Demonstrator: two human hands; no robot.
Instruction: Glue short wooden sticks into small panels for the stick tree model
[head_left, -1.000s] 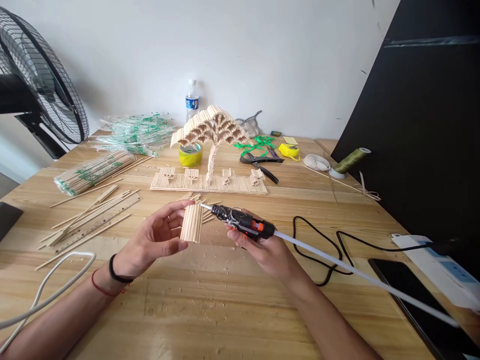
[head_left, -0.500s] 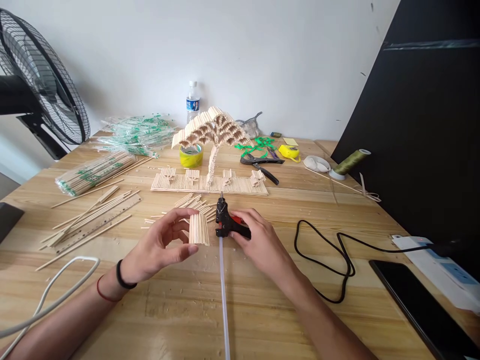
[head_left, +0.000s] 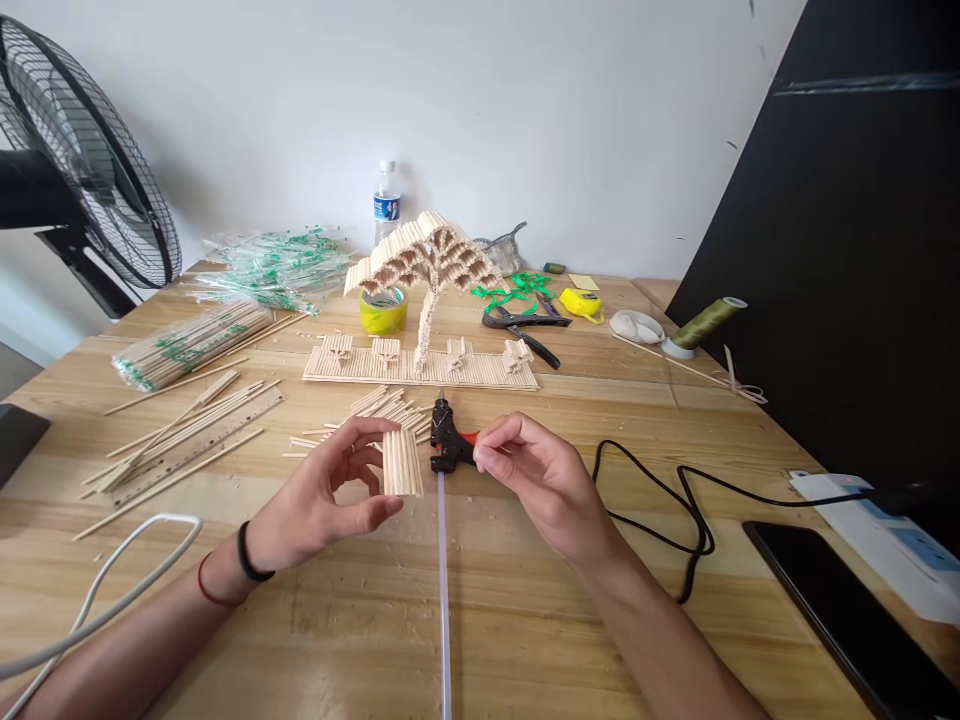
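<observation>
My left hand (head_left: 330, 490) grips a small panel of glued wooden sticks (head_left: 403, 463) by its top and bottom edges, thumb below and fingers above. Just right of it, a black hot glue gun (head_left: 444, 435) lies on the table with its nozzle pointing away from me and a long clear glue stick (head_left: 444, 590) trailing from its rear. My right hand (head_left: 536, 480) is raised beside the glue gun's handle, thumb and index finger pinched together; whether anything tiny is between them I cannot tell. Behind the gun lie short cut sticks (head_left: 382, 412). Beyond stands a stick-built tree model (head_left: 425, 325) on a slatted base.
Long skewers and a ruler (head_left: 217, 435) lie left, near a bagged stick bundle (head_left: 191, 345). Yellow tape (head_left: 383, 312), pliers (head_left: 525, 325) and a yellow tape measure (head_left: 581, 304) are behind. A black cord (head_left: 697, 500), phone (head_left: 840, 610) and power strip (head_left: 892, 550) lie right.
My right hand has let go of the glue gun's handle and moved slightly right and up, fingers now pinched. The left hand still holds the stick panel, almost unmoved.
</observation>
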